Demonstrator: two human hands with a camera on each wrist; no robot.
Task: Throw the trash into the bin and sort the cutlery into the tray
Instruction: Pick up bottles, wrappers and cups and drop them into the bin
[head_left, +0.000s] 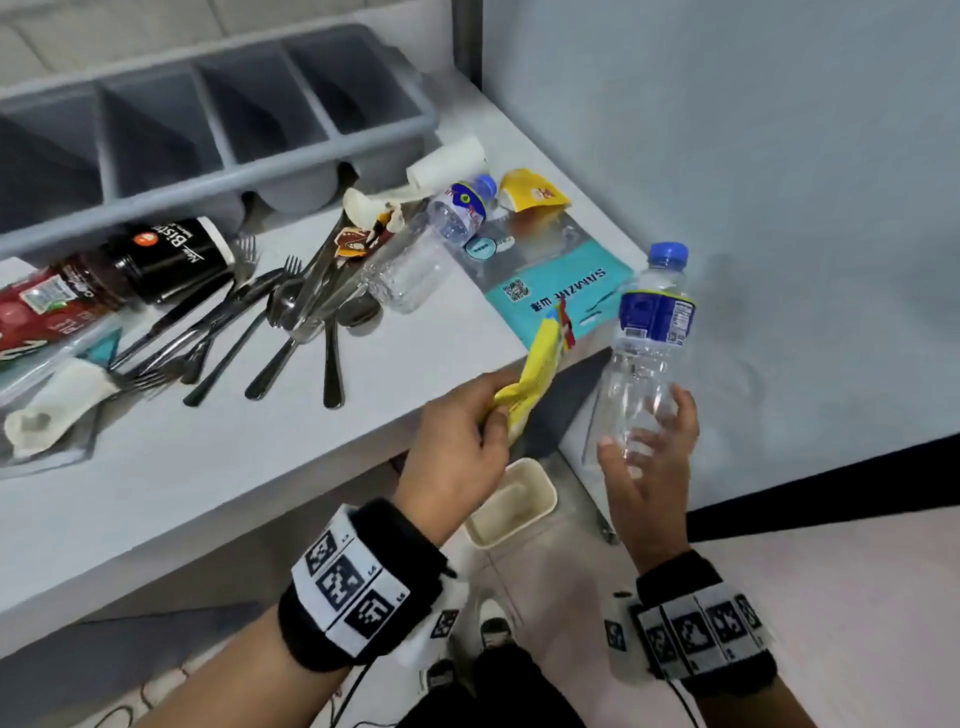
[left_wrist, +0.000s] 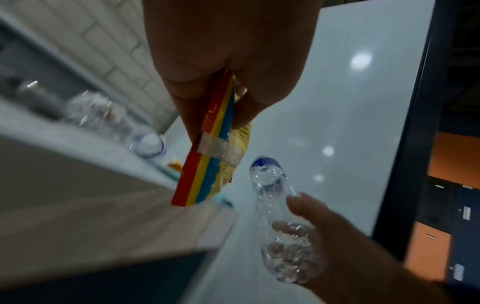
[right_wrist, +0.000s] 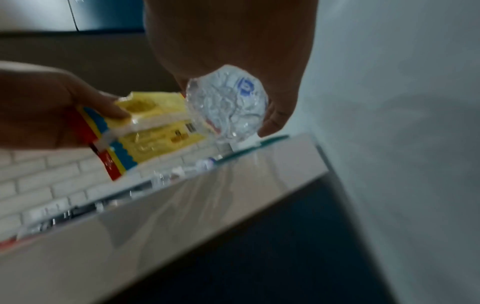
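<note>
While both hands are carrying trash off the surface (head_left: 218, 467), the cutlery (head_left: 270, 322) is waiting beside the tray (head_left: 218, 171).
Left hand (head_left: 452, 457) is pinching a yellow wrapper (head_left: 535, 374); right hand (head_left: 649, 462) is curling round an empty bottle's (head_left: 649, 353) base, both beyond the edge, probably for dropping together. I cannot tell where the bin is.

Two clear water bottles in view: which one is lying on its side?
The bottle on the table beside the cutlery; the other bottle is upright in the right hand.
</note>
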